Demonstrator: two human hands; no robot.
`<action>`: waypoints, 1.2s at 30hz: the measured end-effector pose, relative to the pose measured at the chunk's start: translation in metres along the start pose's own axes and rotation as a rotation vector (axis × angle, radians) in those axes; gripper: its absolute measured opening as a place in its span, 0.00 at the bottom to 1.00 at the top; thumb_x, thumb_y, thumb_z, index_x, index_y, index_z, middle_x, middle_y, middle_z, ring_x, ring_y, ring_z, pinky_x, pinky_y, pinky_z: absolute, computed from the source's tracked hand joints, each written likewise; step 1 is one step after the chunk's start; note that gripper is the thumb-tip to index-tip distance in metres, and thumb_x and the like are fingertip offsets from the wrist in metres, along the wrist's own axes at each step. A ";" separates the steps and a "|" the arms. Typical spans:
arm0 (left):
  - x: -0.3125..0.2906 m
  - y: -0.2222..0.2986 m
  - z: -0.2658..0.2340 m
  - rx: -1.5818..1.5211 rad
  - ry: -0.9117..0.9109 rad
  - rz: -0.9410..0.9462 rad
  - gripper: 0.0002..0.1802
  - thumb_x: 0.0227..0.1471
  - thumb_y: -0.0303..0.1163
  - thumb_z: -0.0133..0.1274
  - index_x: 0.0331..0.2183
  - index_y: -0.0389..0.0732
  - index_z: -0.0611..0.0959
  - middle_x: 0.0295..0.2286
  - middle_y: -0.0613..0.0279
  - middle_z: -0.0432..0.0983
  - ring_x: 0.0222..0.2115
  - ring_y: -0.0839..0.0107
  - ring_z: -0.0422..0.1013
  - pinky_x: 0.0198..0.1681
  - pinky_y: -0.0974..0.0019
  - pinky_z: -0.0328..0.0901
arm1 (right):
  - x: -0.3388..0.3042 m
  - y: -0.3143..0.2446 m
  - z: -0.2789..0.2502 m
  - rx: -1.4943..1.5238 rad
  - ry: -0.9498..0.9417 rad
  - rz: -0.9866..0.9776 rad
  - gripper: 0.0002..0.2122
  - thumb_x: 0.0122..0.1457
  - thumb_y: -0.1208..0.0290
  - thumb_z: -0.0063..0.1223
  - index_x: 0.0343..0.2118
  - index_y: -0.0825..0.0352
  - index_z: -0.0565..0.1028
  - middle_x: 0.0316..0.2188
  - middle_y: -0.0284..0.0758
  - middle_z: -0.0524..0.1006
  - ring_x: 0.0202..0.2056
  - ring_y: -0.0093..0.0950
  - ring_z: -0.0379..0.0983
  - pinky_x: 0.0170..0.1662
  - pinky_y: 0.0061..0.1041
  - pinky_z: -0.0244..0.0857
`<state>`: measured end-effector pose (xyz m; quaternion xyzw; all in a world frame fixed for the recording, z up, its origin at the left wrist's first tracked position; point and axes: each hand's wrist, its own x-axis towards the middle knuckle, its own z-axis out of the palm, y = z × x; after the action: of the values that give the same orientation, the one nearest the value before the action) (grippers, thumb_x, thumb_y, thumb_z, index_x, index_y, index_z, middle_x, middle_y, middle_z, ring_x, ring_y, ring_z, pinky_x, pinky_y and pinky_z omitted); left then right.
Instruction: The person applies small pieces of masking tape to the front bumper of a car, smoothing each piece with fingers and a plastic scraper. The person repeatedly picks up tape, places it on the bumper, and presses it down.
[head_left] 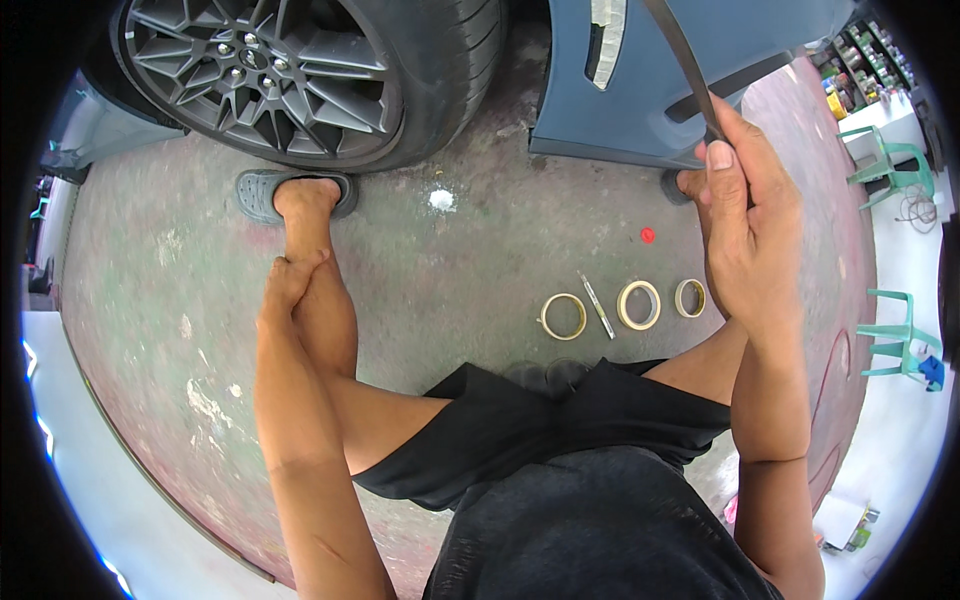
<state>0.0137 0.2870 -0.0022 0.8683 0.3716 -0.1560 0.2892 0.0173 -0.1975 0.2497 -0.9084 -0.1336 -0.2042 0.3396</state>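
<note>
My right hand (743,210) is closed around the lower end of a narrow dark grey strip (690,65), pinched between thumb and fingers. The strip curves up past the top edge of the view, in front of a blue-grey car body panel (590,120). On the lower part of my left leg (330,320) rests my left hand (292,283), its fingers curled round the shin; no object shows in it. To the left of the panel stands a car wheel (310,95) with dark spokes and a black tyre.
Rolls of masking tape (622,305) lie on the stained concrete floor (450,270) between my legs, with a slim pen-like tool (597,306) among them. Beyond is a small red disc (647,236). Green plastic chairs (890,168) and loaded shelves (870,62) stand at the right.
</note>
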 end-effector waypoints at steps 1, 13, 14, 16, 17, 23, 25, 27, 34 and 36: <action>-0.002 0.003 -0.001 0.001 -0.006 -0.006 0.64 0.40 0.63 0.66 0.60 0.16 0.66 0.55 0.28 0.70 0.55 0.43 0.72 0.57 0.50 0.67 | 0.002 -0.001 0.000 -0.021 0.007 -0.015 0.15 0.70 0.72 0.50 0.55 0.72 0.77 0.33 0.41 0.77 0.30 0.31 0.72 0.37 0.29 0.68; -0.004 0.006 -0.005 0.005 -0.063 -0.059 0.65 0.39 0.66 0.65 0.62 0.21 0.66 0.59 0.31 0.68 0.59 0.43 0.69 0.62 0.49 0.64 | 0.013 -0.005 0.002 -0.315 0.071 -0.208 0.15 0.66 0.71 0.56 0.54 0.68 0.80 0.30 0.37 0.75 0.23 0.26 0.65 0.27 0.26 0.62; -0.005 0.007 -0.005 0.008 -0.065 -0.062 0.65 0.39 0.66 0.65 0.62 0.21 0.66 0.58 0.31 0.69 0.59 0.43 0.69 0.62 0.49 0.64 | 0.014 -0.006 0.002 -0.315 0.070 -0.202 0.15 0.66 0.71 0.56 0.54 0.68 0.80 0.30 0.37 0.75 0.23 0.27 0.65 0.27 0.27 0.62; -0.004 0.006 -0.005 0.011 -0.065 -0.061 0.65 0.39 0.66 0.65 0.62 0.21 0.67 0.58 0.30 0.69 0.59 0.43 0.69 0.62 0.48 0.64 | 0.015 -0.006 0.002 -0.318 0.071 -0.195 0.15 0.67 0.70 0.57 0.54 0.68 0.80 0.29 0.37 0.75 0.23 0.27 0.65 0.28 0.27 0.62; -0.004 0.005 -0.005 0.012 -0.064 -0.062 0.65 0.39 0.66 0.65 0.62 0.21 0.67 0.58 0.30 0.69 0.59 0.43 0.70 0.62 0.48 0.64 | 0.015 -0.005 0.002 -0.319 0.072 -0.195 0.15 0.67 0.70 0.57 0.54 0.68 0.80 0.29 0.38 0.75 0.23 0.27 0.64 0.28 0.27 0.62; -0.002 0.003 -0.005 -0.025 -0.078 -0.045 0.64 0.39 0.65 0.64 0.61 0.22 0.68 0.58 0.30 0.69 0.59 0.43 0.70 0.61 0.48 0.64 | 0.017 -0.011 0.002 -0.332 0.072 -0.179 0.15 0.66 0.70 0.57 0.54 0.68 0.80 0.28 0.38 0.74 0.23 0.28 0.64 0.29 0.28 0.62; 0.000 0.000 -0.004 -0.026 -0.064 -0.046 0.63 0.39 0.65 0.64 0.61 0.22 0.68 0.58 0.30 0.69 0.59 0.43 0.70 0.62 0.48 0.64 | 0.019 -0.012 0.001 -0.332 0.064 -0.177 0.15 0.66 0.70 0.57 0.53 0.68 0.80 0.28 0.39 0.74 0.23 0.29 0.64 0.29 0.28 0.62; 0.000 0.000 -0.003 -0.023 -0.056 -0.041 0.63 0.39 0.65 0.64 0.61 0.22 0.68 0.58 0.30 0.69 0.59 0.43 0.70 0.61 0.48 0.64 | 0.021 -0.014 -0.001 -0.333 0.053 -0.182 0.14 0.66 0.70 0.57 0.52 0.69 0.80 0.28 0.41 0.75 0.23 0.31 0.66 0.30 0.29 0.63; -0.004 0.000 -0.004 0.002 -0.049 -0.044 0.64 0.40 0.65 0.64 0.61 0.20 0.67 0.57 0.29 0.70 0.58 0.43 0.70 0.61 0.47 0.64 | 0.039 -0.032 -0.022 -0.575 -0.069 -0.326 0.15 0.69 0.70 0.52 0.54 0.69 0.79 0.26 0.40 0.73 0.24 0.29 0.64 0.29 0.30 0.58; -0.004 0.004 -0.005 0.011 -0.055 -0.057 0.64 0.40 0.66 0.64 0.62 0.22 0.67 0.58 0.31 0.69 0.60 0.43 0.68 0.63 0.47 0.62 | 0.048 -0.041 -0.031 -0.648 -0.117 -0.382 0.15 0.68 0.71 0.51 0.54 0.70 0.78 0.27 0.43 0.73 0.24 0.34 0.65 0.30 0.32 0.60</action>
<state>0.0143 0.2857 0.0046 0.8542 0.3872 -0.1902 0.2903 0.0350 -0.1832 0.3165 -0.9375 -0.2485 -0.2431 -0.0177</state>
